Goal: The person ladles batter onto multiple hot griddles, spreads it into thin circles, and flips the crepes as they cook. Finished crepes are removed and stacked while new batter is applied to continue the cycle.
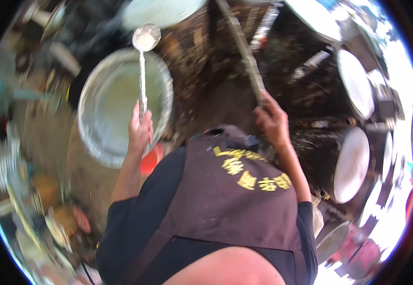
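Observation:
My left hand [141, 128] is wrapped round the handle of a long ladle [146, 38], whose round bowl points away from me near the far rim of a large round basin [86, 137]. Pale, cloudy liquid [126, 92] lies in that basin, beneath the ladle's handle. A long, thin wooden stick [244, 52] is gripped in my right hand [273, 118] and slants up and away to the left. What the stick's far end touches is out of the picture. Motion smears parts of the view.
At the far side a pale round pan [161, 13] stands near the ladle's bowl. White round trays [351, 165] line the right side. A red object [151, 160] sits by the basin's near edge, beside my left forearm. Blurred clutter fills the left side.

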A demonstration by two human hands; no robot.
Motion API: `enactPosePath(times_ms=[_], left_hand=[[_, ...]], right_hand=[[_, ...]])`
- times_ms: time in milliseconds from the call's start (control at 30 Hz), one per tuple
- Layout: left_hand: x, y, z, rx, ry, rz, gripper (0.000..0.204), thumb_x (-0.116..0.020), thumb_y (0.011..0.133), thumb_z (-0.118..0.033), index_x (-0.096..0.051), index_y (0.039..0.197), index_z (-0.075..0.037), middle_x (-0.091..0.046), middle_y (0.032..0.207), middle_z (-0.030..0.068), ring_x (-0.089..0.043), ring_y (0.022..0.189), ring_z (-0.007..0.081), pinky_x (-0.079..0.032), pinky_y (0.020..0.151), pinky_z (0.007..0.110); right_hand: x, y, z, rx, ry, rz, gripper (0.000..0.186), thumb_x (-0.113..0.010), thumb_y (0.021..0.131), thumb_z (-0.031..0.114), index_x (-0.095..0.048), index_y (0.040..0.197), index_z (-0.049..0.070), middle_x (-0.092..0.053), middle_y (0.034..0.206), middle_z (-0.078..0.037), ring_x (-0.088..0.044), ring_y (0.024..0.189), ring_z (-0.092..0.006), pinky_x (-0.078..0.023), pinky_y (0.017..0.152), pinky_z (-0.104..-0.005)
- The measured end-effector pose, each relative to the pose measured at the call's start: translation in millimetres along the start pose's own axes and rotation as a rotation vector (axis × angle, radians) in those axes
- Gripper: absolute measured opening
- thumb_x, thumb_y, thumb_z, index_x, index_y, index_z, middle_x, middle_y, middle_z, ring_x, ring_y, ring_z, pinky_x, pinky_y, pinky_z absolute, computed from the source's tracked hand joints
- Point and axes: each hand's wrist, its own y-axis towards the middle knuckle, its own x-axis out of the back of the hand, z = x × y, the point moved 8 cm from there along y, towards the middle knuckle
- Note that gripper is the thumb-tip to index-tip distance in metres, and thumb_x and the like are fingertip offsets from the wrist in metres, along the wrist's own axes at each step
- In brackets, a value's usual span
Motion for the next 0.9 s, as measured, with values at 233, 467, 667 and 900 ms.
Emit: enactPosePath(times_ms=[233,467,667,900], left_hand=[[215,-5,200,0.32,0.944,-0.345,0.054,-0.053,0.09,-0.02,-0.037,0.141,-0.012,-0.064,0.084,0.0224,-0.062,0.075,0.0406,-0.05,0.066,0.046],[178,-59,203,0.211,0.827,0.143,0.055,-0.053,0.09,-0.014,-0.036,0.142,-0.011,-0.064,0.092,0.0259,-0.063,0.085,0.0393,-0.049,0.071,0.046],[271,-44,213,0.511,1.032,-0.11,0.052,-0.056,0.092,-0.015,-0.038,0.142,-0.014,-0.062,0.092,0.0199,-0.06,0.067,0.0278,-0.047,0.058,0.044],[204,-73,163,0.807,0.596,0.255,0.054,-0.052,0.095,-0.017,-0.034,0.145,-0.025,-0.046,0.065,0.0026,-0.042,0.043,0.0149,-0.038,0.037,0.033]], right_hand=[[-86,16,-43,-0.015,-0.157,0.187,0.051,-0.054,0.085,-0.002,-0.05,0.135,0.005,-0.054,0.069,0.002,-0.046,0.055,-0.0027,-0.038,0.049,-0.0191],[-149,33,-17,-0.004,-0.217,0.273,0.049,-0.056,0.087,0.001,-0.051,0.135,0.007,-0.053,0.067,0.003,-0.045,0.054,-0.0029,-0.037,0.048,-0.0198],[-172,39,-23,-0.048,-0.246,0.31,0.047,-0.058,0.088,0.003,-0.052,0.134,0.009,-0.053,0.068,0.001,-0.045,0.055,-0.0037,-0.038,0.049,-0.0211],[-244,57,-19,0.124,-0.635,0.701,0.049,-0.06,0.086,0.01,-0.048,0.134,0.011,-0.064,0.092,-0.023,-0.063,0.083,-0.0367,-0.048,0.074,-0.04]])
